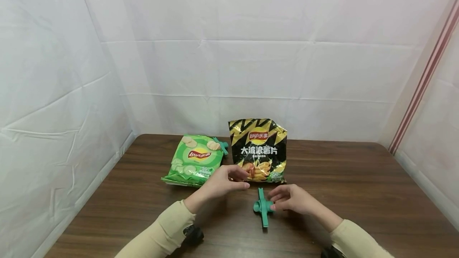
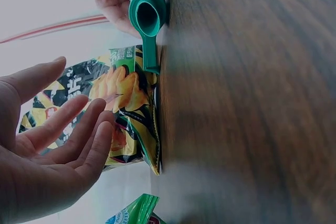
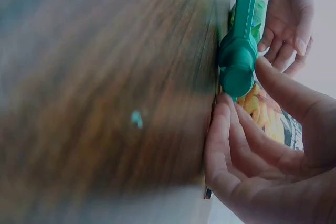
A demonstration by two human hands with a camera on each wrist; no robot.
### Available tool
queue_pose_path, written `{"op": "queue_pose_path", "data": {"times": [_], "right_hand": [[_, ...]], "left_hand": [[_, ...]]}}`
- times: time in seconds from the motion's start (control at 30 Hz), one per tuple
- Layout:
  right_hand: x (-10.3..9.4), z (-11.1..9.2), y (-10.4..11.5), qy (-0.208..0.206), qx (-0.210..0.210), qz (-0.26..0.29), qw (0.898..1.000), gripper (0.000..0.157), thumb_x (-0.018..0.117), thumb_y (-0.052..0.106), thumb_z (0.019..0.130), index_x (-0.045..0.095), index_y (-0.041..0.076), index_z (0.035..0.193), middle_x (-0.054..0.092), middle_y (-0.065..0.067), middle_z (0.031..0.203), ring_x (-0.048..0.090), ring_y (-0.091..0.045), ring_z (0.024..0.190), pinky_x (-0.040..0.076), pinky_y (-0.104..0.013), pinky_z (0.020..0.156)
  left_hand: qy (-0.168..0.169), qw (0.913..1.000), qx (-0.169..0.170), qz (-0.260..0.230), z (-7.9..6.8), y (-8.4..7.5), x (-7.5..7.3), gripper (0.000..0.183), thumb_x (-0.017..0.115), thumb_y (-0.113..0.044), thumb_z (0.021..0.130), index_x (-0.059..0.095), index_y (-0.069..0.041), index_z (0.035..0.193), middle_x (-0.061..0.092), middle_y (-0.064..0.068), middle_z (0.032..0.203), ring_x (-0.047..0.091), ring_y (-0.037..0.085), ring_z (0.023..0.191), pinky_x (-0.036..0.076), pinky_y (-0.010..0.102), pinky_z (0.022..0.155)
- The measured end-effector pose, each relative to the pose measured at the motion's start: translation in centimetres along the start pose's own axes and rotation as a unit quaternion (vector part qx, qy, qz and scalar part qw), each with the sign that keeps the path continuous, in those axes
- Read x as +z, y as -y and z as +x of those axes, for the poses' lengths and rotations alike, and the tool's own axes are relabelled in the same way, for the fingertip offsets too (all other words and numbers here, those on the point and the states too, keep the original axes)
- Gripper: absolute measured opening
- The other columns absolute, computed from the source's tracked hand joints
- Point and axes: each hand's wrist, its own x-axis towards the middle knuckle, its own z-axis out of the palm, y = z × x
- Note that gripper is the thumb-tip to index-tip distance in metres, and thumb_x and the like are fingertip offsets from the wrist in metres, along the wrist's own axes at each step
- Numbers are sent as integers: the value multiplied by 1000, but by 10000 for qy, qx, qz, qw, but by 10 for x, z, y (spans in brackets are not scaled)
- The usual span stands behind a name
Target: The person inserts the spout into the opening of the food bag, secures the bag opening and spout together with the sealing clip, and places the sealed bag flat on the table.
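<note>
Green clip (image 1: 263, 207) is lying on the counter (image 1: 340, 170) near the black chip bag (image 1: 258, 150); my right grip (image 1: 292, 199) is curving round its knob (image 3: 237, 81), pinching or not I can't tell; I'm favouring low, squarely opposed fingertips (image 3: 224, 100). My left grip (image 1: 221, 180) is hovering, spread.

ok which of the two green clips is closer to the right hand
The front clip, right by the right hand; the other clip lies farther back, between the green bag and the black bag.
</note>
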Motion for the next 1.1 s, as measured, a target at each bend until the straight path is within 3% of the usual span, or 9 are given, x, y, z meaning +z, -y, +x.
{"op": "queue_pose_path", "data": {"times": [0.43, 0.87, 0.97, 1.1], "right_hand": [[-4, 5, -1, 473, -94, -462, 9978, 33, 79, 25, 78, 69, 9, 105, 68, -4, 105, 61, -16, 94, 51, -23, 76], [-1, 6, 2, 306, -119, -586, 9977, 29, 80, 20, 76, 67, 9, 99, 67, -1, 95, 62, -14, 88, 52, -25, 73], [-1, 6, 6, 212, -8, -547, 9983, 28, 80, 19, 75, 68, 9, 98, 68, -1, 91, 61, -13, 86, 51, -28, 72], [-1, 5, 9, 138, 87, -484, 9987, 28, 80, 19, 75, 69, 8, 97, 68, -1, 89, 61, -13, 84, 50, -31, 71]], "left_hand": [[37, 9999, 157, -49, 2, -1, -2, 32, 72, -27, 84, 68, -9, 111, 71, 8, 102, 63, 15, 92, 49, 37, 84], [-63, 9997, 154, -170, 3, -4, -4, 33, 73, -27, 84, 68, -8, 110, 70, 11, 104, 63, 18, 93, 50, 32, 82], [-86, 9998, 104, -156, 3, -6, -3, 32, 72, -20, 85, 67, -3, 111, 69, 15, 104, 63, 25, 95, 49, 36, 83], [-115, 9997, 128, -156, 3, -6, -2, 30, 72, -19, 84, 67, -3, 109, 70, 14, 102, 64, 24, 95, 49, 40, 85]]}}
